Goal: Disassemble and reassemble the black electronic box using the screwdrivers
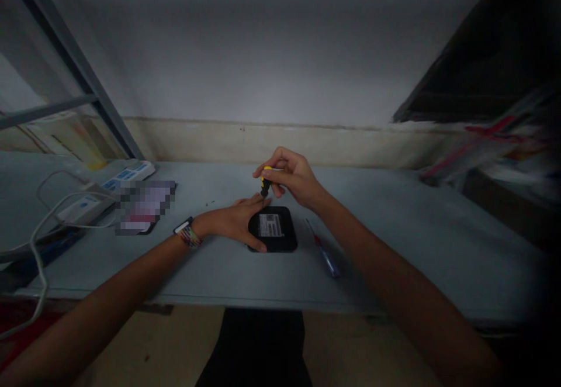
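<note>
A flat black square box with rounded corners and a white printed label lies on the table. My left hand spans its left side, thumb along the near edge and fingers at the far left corner, gripping it. Above that far corner, my right hand pinches a short yellow-and-black screwdriver, held upright. The screwdriver's tip is hidden by my left fingers, so its contact with the box cannot be made out. Another screwdriver, with a clear bluish handle and a red collar, rests right of the box, under my right forearm.
On the left are a phone, a white power strip and white cables. Tiny dark bits lie left of the box. A wall closes off the table's back, and blurred items with a red strip stand at right.
</note>
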Demonstrator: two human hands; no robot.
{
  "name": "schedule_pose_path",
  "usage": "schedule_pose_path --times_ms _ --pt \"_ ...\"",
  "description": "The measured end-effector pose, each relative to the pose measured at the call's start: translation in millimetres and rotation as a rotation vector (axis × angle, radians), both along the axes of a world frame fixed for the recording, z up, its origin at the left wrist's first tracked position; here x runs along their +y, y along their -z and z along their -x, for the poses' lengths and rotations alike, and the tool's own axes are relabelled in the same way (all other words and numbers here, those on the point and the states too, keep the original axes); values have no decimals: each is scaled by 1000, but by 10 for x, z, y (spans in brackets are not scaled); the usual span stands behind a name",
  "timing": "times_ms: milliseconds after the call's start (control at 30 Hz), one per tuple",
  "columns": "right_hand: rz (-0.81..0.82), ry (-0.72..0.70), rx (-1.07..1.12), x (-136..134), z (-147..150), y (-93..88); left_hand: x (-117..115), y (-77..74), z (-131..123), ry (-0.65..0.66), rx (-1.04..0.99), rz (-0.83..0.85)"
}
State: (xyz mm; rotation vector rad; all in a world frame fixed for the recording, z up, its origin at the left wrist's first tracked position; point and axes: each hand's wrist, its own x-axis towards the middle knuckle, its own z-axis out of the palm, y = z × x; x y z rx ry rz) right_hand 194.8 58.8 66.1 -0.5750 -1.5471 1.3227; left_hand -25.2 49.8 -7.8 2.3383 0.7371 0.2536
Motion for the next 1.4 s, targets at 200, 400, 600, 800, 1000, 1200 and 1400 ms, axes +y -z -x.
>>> schedule_pose_path --times_ms 200,400,600,800,1000,1200,1400 --pt "93 -208 4 390 -73 36 178 -38 -115 -24 76 -11" --pt "136 -247 -33 644 -202 48 290 -33 -171 -35 81 -15" --pt "66 -330 -81 700 -255 -46 287 80 -157 1 72 -131" --pt "100 -376 -22 704 -266 -6 137 125 -181 -78 -23 -243" --pt "98 -391 -60 664 -283 -50 168 151 -169 -79 -95 -258" --pt "13 -405 -98 570 -225 -142 245 174 -149 -32 -151 -248" --pt "86 -483 -91 545 -231 -142 259 183 -116 -17 -134 -251"
